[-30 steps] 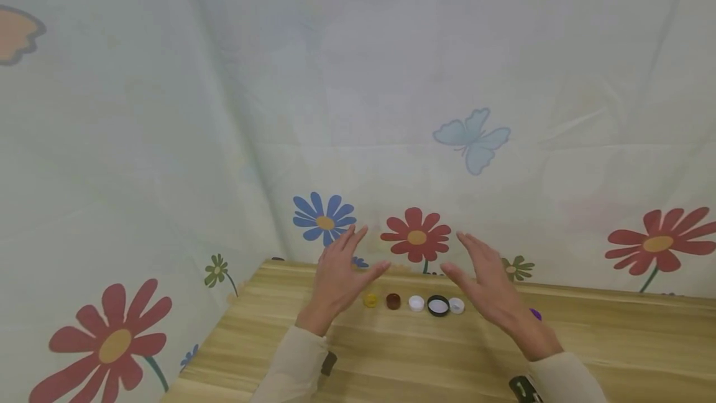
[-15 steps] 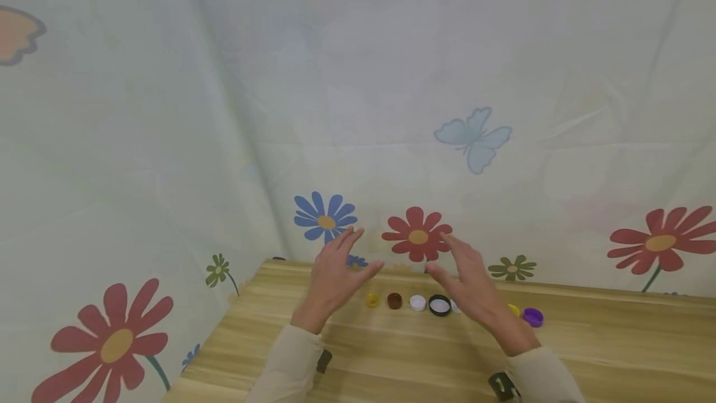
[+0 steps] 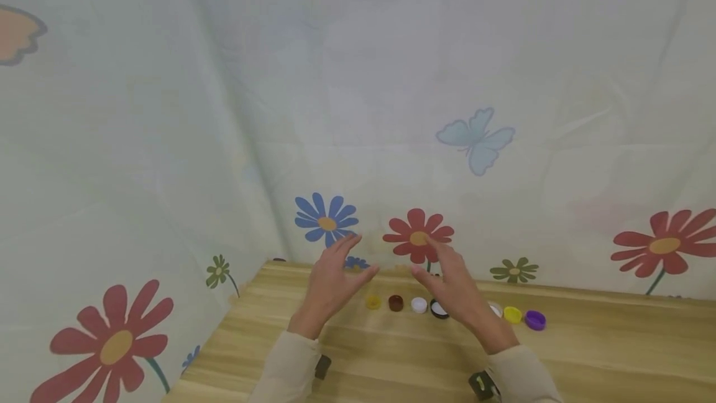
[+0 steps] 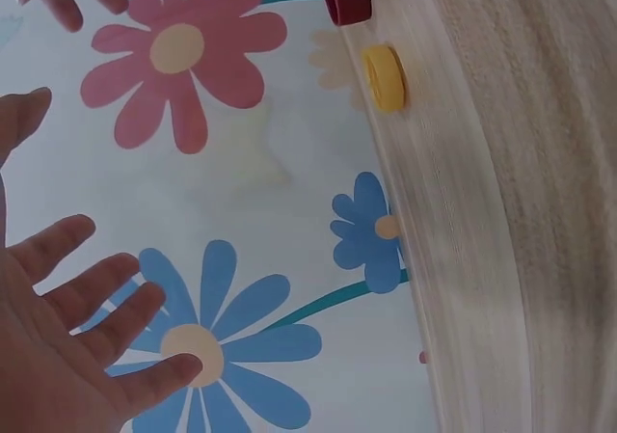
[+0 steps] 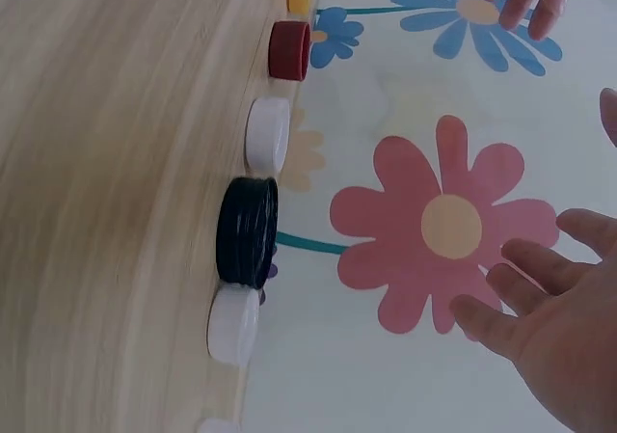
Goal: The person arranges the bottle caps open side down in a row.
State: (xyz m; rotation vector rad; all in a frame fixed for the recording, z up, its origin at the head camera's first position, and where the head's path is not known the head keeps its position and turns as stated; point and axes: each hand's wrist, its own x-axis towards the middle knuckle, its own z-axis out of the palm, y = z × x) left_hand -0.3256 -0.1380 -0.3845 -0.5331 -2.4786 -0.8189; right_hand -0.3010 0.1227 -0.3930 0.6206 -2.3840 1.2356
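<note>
While both hands hang raised over it, surface is a pale wood-grain table (image 3: 615, 338), slanted left edge, far edge right up near a fabric backdrop (image 3: 358, 79). Backdrop is off-white, creased, folded at the left corner; prints include a light-blue butterfly (image 3: 478, 142), a red flower (image 3: 416, 222) and a blue flower (image 3: 319, 204).

Caps sit in a row near the far edge. Left to right: yellow cap (image 3: 373, 304), dark red cap (image 3: 396, 303), white cap (image 3: 419, 305), wider black cap (image 5: 243, 232) with ribbed side and whitish inside, second white cap (image 5: 232, 327) just beside it, third white (image 3: 496, 310) part-hidden, brighter yellow (image 3: 512, 314), purple ring-like one (image 3: 535, 320).

Left hand (image 3: 329, 283) and right hand (image 3: 455, 288): fingers extended, palms facing, gripping nothing, apart from the caps.
</note>
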